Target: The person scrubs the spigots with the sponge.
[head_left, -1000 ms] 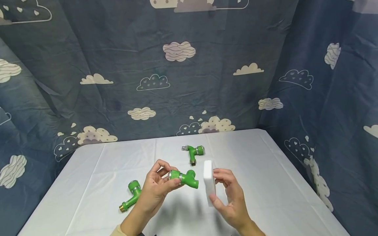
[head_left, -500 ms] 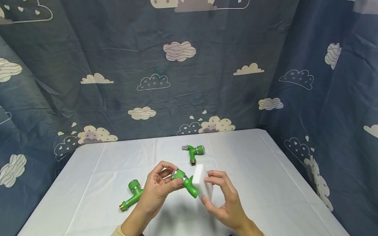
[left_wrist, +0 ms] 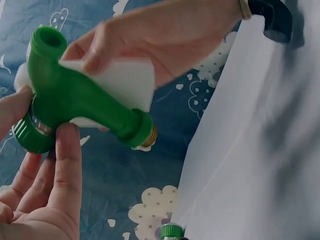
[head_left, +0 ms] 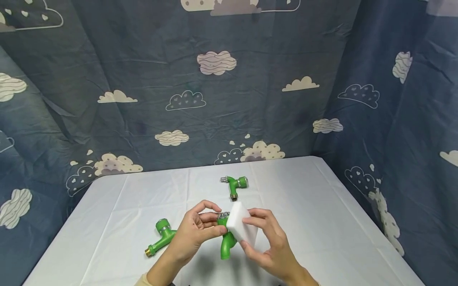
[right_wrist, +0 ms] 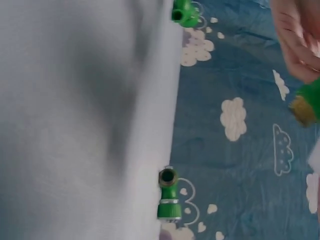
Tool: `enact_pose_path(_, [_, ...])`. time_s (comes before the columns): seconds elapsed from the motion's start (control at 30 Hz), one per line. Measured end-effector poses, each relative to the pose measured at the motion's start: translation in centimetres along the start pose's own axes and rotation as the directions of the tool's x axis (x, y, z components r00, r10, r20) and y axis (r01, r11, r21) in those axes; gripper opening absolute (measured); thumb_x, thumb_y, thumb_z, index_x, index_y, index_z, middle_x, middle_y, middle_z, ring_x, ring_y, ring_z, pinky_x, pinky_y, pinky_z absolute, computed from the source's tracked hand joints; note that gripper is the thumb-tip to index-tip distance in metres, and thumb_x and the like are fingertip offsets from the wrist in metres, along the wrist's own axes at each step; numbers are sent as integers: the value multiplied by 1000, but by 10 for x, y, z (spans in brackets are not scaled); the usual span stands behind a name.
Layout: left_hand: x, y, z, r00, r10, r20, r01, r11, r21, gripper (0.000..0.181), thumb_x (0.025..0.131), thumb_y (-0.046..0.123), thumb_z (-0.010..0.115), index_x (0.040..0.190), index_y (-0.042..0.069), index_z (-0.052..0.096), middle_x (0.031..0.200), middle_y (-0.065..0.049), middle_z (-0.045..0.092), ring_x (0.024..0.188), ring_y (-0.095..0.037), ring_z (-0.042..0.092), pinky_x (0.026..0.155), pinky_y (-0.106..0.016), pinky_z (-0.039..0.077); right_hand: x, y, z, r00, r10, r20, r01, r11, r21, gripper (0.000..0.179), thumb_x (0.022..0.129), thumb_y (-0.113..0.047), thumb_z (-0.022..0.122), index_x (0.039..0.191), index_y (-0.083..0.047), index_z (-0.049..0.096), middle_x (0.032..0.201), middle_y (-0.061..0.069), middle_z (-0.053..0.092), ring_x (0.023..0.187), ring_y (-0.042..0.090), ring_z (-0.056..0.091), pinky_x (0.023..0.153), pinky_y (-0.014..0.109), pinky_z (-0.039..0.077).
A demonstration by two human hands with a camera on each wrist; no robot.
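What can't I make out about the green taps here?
Head view: white block hides part of the held tap.
Head view: left hand hides one end of the leftmost tap.
Left wrist view: bottom edge crops another tap.
Right wrist view: right edge crops the held tap.

In the head view the held green tap runs partly behind the white block, which hides its threaded end. The left hand and wrist cover the three-o'clock end of the lying tap. The forearms are cut off at seven and five o'clock. In the left wrist view, a green knob is cropped at six o'clock. At three o'clock in the right wrist view, the brass end is blurred.
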State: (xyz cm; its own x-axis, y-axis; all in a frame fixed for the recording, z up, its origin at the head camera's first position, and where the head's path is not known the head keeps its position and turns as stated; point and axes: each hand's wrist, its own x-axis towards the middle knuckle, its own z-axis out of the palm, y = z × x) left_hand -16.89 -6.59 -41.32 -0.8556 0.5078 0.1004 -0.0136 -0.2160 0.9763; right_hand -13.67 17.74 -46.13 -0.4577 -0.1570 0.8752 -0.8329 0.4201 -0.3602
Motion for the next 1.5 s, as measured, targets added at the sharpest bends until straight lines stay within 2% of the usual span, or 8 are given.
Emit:
enact_pose_path(0.13, [-2, 0, -2, 997, 58, 43, -58, 998, -3, 33, 91, 1, 83, 116, 12, 65, 107, 2, 80, 92, -8, 76, 85, -26, 66, 0, 3, 2, 998, 55, 31, -54, 997, -55, 46, 89, -16, 83, 130, -6, 67, 131, 13, 63, 116, 22, 65, 95, 16, 55])
enact_pose_path(0.33, [-4, 2, -7, 966, 207, 153, -211, 978, 7, 36, 97, -1, 75, 133, 4, 69, 120, 1, 79, 102, -8, 75, 87, -21, 63, -3, 9, -1, 984, 175, -36, -177, 981, -75, 57, 76, -3, 84, 130, -10, 69, 130, 10, 65, 116, 15, 64, 87, 20, 53])
enact_pose_path(0.63, [-1, 0, -2, 990, 138, 20, -138, 990, 23, 45, 95, 1, 78, 137, 2, 62, 118, 3, 78, 100, -10, 76, 88, -24, 65, -5, 1, 5, 999, -34, -29, 34, 999, 6, 42, 94, -25, 81, 125, 0, 68, 127, 19, 64, 115, 24, 64, 92, 17, 57])
enact_pose_path(0.77, [-1, 2, -5, 982, 186, 5, -186, 982, -33, 36, 94, -2, 78, 128, 6, 68, 118, 2, 76, 100, -10, 77, 85, -24, 65, -7, 4, 5, 997, 77, 16, -76, 993, -86, 47, 87, -15, 85, 130, -8, 68, 131, 13, 63, 115, 22, 65, 90, 18, 57])
enact_pose_path(0.93, [-3, 7, -10, 969, 244, 32, -238, 964, -118, 37, 98, -6, 69, 129, 13, 69, 120, 1, 71, 98, -9, 75, 81, -24, 65, -8, 9, 0, 965, 261, -12, -261, 957, -131, 57, 79, -4, 87, 131, -14, 68, 132, 7, 64, 117, 14, 63, 90, 17, 54])
enact_pose_path(1.2, [-7, 12, -9, 955, 266, 132, -241, 953, -182, 38, 100, -6, 62, 134, 11, 70, 119, 1, 67, 100, -8, 72, 88, -26, 65, -2, 6, 0, 995, 101, -13, -101, 994, 30, 57, 76, 2, 80, 131, -4, 66, 128, 14, 66, 116, 15, 63, 84, 23, 54])
enact_pose_path(1.37, [-9, 15, -6, 939, 301, 168, -258, 937, -236, 45, 99, -10, 57, 138, 10, 67, 121, 1, 65, 103, -9, 72, 88, -26, 65, -3, 6, 0, 983, 186, 6, -186, 983, -6, 55, 80, 1, 82, 132, -9, 67, 128, 8, 67, 116, 13, 63, 84, 23, 54])
enact_pose_path(1.5, [-11, 18, -2, 963, 259, 73, -229, 931, -285, 43, 99, -10, 51, 132, 14, 67, 117, 1, 62, 103, -7, 69, 88, -25, 64, -4, 6, -3, 962, 271, -32, -271, 963, 5, 53, 82, 3, 81, 131, -11, 68, 128, 7, 67, 118, 9, 62, 87, 20, 54])
